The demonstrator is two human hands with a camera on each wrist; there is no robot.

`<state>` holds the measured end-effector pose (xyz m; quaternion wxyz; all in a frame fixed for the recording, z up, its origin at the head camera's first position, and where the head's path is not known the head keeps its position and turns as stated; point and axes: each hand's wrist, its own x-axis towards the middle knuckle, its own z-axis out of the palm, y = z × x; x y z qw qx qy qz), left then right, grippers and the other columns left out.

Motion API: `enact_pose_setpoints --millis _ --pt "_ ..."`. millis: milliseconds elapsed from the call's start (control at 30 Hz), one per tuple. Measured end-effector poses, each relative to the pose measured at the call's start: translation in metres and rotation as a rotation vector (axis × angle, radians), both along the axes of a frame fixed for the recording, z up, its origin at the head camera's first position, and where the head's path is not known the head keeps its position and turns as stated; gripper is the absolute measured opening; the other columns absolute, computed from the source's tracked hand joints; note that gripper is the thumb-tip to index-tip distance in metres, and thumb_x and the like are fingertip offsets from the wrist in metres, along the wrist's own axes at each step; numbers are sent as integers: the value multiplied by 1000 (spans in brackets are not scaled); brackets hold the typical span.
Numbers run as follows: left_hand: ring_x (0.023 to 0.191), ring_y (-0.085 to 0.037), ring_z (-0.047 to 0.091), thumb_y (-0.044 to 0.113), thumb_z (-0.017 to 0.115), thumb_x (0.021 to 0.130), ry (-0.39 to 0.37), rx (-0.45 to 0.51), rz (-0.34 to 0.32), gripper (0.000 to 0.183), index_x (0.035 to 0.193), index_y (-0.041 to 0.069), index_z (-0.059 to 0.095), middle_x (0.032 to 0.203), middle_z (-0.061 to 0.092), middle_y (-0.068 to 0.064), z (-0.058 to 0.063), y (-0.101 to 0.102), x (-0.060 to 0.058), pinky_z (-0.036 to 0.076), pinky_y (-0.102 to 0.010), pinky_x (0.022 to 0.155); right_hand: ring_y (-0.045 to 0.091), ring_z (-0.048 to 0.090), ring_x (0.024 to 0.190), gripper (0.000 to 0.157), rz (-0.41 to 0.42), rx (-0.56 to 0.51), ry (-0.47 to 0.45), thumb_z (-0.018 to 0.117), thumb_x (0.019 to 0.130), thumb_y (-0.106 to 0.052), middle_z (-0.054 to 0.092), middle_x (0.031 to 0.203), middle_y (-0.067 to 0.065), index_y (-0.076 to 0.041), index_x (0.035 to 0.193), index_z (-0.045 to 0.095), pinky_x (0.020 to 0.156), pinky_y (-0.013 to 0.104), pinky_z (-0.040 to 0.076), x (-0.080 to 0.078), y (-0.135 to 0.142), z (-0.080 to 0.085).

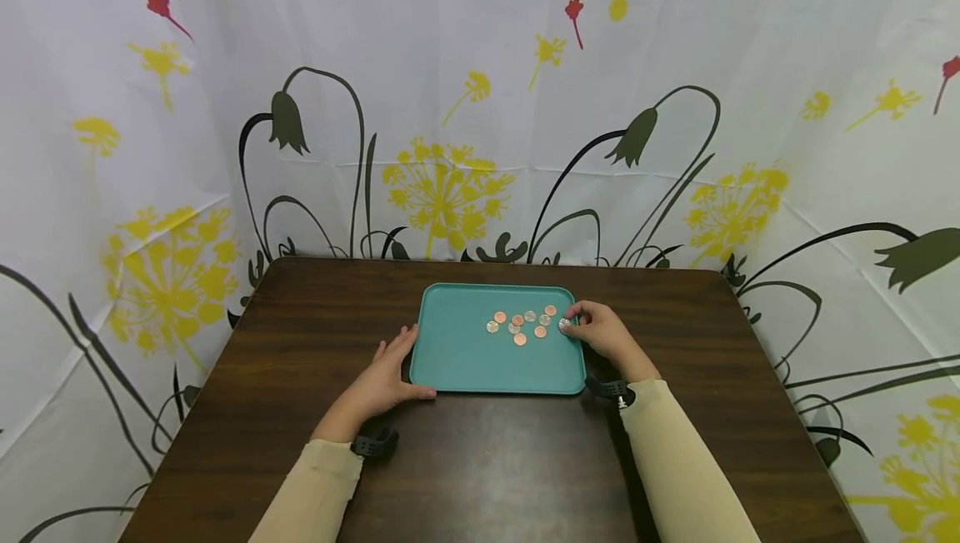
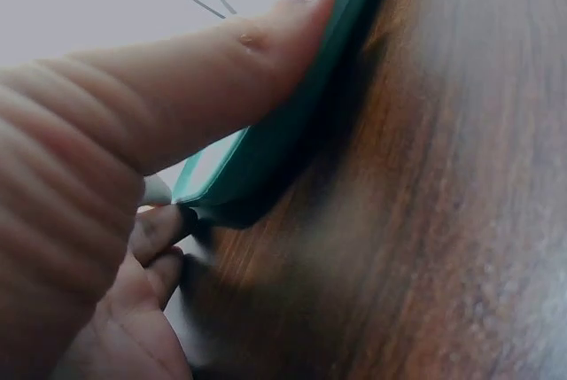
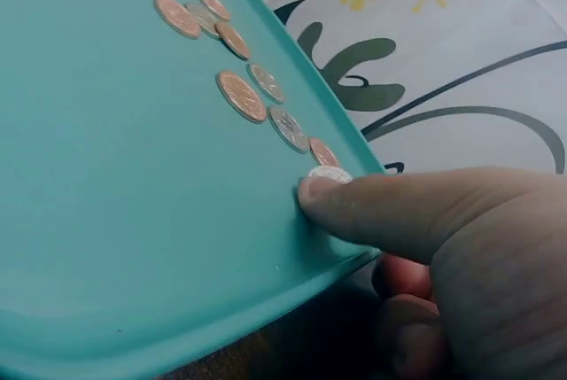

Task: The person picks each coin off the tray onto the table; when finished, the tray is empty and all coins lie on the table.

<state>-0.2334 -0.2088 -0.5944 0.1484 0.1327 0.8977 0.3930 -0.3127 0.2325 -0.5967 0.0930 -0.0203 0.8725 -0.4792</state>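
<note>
- While touching tray [image 1: 465,364] at near left corner with left hand [image 1: 386,376], pinching silver coin [image 1: 564,324] between thumb and finger of right hand [image 1: 606,333], over tray's right side.
- On left: fingers spread, thumb against near edge.
- Farther in on tray: nine coins [image 1: 521,340], copper and silver.
- Beneath: dark wooden table [image 1: 495,468].

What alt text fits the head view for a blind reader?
A right hand holds a silvery coin at the right side of a teal tray holding other coins, on a dark wooden table. The left hand touches the tray's near-left corner.
</note>
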Motion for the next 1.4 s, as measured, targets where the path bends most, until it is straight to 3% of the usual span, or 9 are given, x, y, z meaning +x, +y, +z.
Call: enact_pose_setpoints --millis 133,367,633,800,1067,1400 --pt "171 -44 2 41 96 84 14 1 3 130 177 10 10 183 4 -24 2 0 0 -4 -70 135 20 46 69 21 12 -38 -1 84 99 -26 50 77 1 -10 107 72 61 29 40 -1 3 -3" --pt "171 -45 1 40 97 84 1 -1 -4 130 177 9 11 183 4 -24 4 -1 1 -5 -70 134 18 52 62 24 61 -80 -44 82 101 -31 53 74 0 -10 102 69 56 32 51 -1 9 -10" --pt "171 -46 1 42 97 83 11 6 -2 131 177 11 11 183 4 -25 2 0 -2 -5 -71 134 23 57 71 23 13 -166 -6 78 103 -31 63 89 6 -9 103 70 62 31 54 1 11 -13" --pt "170 -47 0 42 97 83 13 1 -5 131 177 10 11 183 4 -25 1 0 -4 -4 -72 134 21 59 80 23 -22 -161 16 76 105 -31 63 95 5 -9 106 68 71 29 54 4 10 -12" --pt "171 -44 6 39 97 83 36 0 -7 131 176 4 12 183 9 -25 2 2 -6 -3 -68 136 17 47 58 25 -61 -188 7 77 104 -37 64 90 5 -13 108 68 50 28 43 8 14 -10" --pt "167 -55 4 48 97 82 26 -73 -7 135 177 7 10 182 8 -27 2 0 -4 8 -79 130 24 62 84 25 -116 -212 66 77 104 -37 67 101 7 -14 105 69 53 33 54 10 10 -13"
